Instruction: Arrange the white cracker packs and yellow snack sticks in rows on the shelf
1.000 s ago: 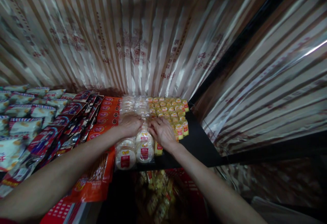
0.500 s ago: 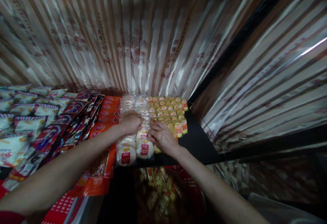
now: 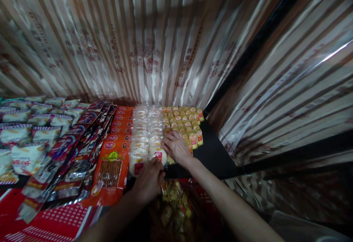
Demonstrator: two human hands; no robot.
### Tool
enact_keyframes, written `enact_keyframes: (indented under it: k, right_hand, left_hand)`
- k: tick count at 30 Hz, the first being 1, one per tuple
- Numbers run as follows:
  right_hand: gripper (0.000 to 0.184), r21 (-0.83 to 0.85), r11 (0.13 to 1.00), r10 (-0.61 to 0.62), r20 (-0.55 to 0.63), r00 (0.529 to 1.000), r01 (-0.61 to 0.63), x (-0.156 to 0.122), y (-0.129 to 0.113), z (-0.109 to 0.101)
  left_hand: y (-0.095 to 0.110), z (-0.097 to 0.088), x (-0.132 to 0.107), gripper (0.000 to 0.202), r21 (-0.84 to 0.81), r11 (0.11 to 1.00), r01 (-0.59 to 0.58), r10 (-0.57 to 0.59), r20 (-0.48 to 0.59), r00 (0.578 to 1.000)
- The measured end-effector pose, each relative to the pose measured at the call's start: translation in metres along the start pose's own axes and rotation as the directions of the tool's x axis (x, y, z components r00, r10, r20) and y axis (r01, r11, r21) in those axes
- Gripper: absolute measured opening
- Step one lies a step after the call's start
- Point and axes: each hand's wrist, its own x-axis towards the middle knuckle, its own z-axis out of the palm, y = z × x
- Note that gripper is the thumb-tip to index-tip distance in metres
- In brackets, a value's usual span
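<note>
Two rows of round white crackers [image 3: 138,148] in clear wrappers with red labels run from the shelf's front edge to the back. My left hand [image 3: 149,181] is at the front end of these rows, its fingers curled against the nearest packs; its grip is partly hidden. Bent and close together, the fingers of my right hand [image 3: 176,147] touch the right side of the cracker rows, and what lies under them is hidden. Small yellow packs [image 3: 187,124] stand in rows behind and beside my right hand. Left of the crackers lie overlapping orange snack bags [image 3: 111,157].
Dark shiny pouches [image 3: 82,139] and white snack bags [image 3: 45,133] fill the left of the black shelf [image 3: 213,153]. Below it are a red basket [image 3: 63,218] and a heap of yellow wrapped snacks [image 3: 176,205]. Pleated printed sheeting [image 3: 154,32] closes off the back.
My left hand has moved from the middle of the cracker rows toward me, to their front end. My right hand stays almost in place. The view has shifted slightly left.
</note>
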Motion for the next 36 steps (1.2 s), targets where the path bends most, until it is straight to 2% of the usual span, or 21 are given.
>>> enact_keyframes:
  k: [2, 4, 6, 8, 10, 13, 15, 19, 22, 24, 28, 33, 36]
  right_hand:
    - [0.015, 0.016, 1.000, 0.001, -0.008, 1.000, -0.001, -0.002, 0.000, 0.001]
    - [0.015, 0.018, 1.000, 0.010, -0.015, 1.000, -0.009, -0.003, -0.001, 0.002]
    - [0.015, 0.006, 1.000, 0.026, -0.024, 0.999, -0.025, -0.003, -0.002, 0.004]
    - [0.015, 0.000, 0.999, 0.035, -0.029, 0.999, -0.035, -0.002, -0.003, 0.004]
    - [0.014, 0.004, 0.999, 0.043, -0.041, 0.998, -0.043, -0.003, -0.005, 0.004]
    - [0.017, 0.025, 0.997, 0.080, -0.124, 0.989, -0.077, -0.012, -0.017, 0.006]
    - [0.029, 0.064, 0.993, 0.110, -0.195, 0.975, -0.100, -0.026, -0.033, 0.013]
    - [0.045, 0.174, 0.983, 0.094, -0.255, 0.962, -0.050, -0.057, -0.073, 0.048]
    - [0.054, 0.222, 0.971, 0.156, -0.280, 0.947, -0.094, -0.068, -0.089, 0.072]
    - [0.056, 0.238, 0.964, 0.186, -0.289, 0.939, -0.118, -0.068, -0.091, 0.080]
    - [0.056, 0.246, 0.965, 0.152, -0.247, 0.957, -0.090, -0.065, -0.086, 0.083]
    - [0.058, 0.248, 0.964, 0.158, -0.258, 0.953, -0.092, -0.069, -0.087, 0.086]
    - [0.056, 0.273, 0.958, 0.163, -0.245, 0.956, -0.094, -0.069, -0.090, 0.087]
  left_hand:
    - [0.003, 0.028, -0.028, 0.020, 0.035, 0.999, 0.009, -0.002, -0.193, 0.981]
    - [0.002, 0.050, -0.049, 0.023, 0.059, 0.998, 0.006, 0.016, -0.367, 0.930]
    - [-0.002, 0.063, -0.062, 0.023, 0.025, 0.993, 0.111, -0.083, -0.505, 0.859]
    - [-0.008, 0.067, -0.064, 0.021, -0.017, 0.981, 0.193, -0.168, -0.574, 0.802]
    - [-0.015, 0.062, -0.059, 0.018, -0.035, 0.972, 0.233, -0.209, -0.584, 0.784]
    - [-0.025, 0.051, -0.046, 0.018, -0.033, 0.972, 0.232, -0.212, -0.550, 0.808]
    - [-0.030, 0.045, -0.039, 0.021, -0.020, 0.979, 0.201, -0.181, -0.529, 0.829]
    - [-0.033, 0.041, -0.036, 0.025, 0.025, 0.986, 0.166, -0.132, -0.495, 0.859]
    - [-0.035, 0.042, -0.034, 0.027, 0.044, 0.984, 0.170, -0.129, -0.474, 0.871]
    - [-0.036, 0.043, -0.032, 0.028, 0.039, 0.983, 0.180, -0.140, -0.469, 0.872]
    - [-0.039, 0.046, -0.027, 0.027, 0.038, 0.977, 0.210, -0.164, -0.496, 0.853]
    - [-0.040, 0.049, -0.028, 0.027, 0.121, 0.977, 0.173, -0.102, -0.446, 0.889]
    - [-0.043, 0.050, -0.030, 0.027, 0.119, 0.982, 0.149, -0.079, -0.456, 0.887]
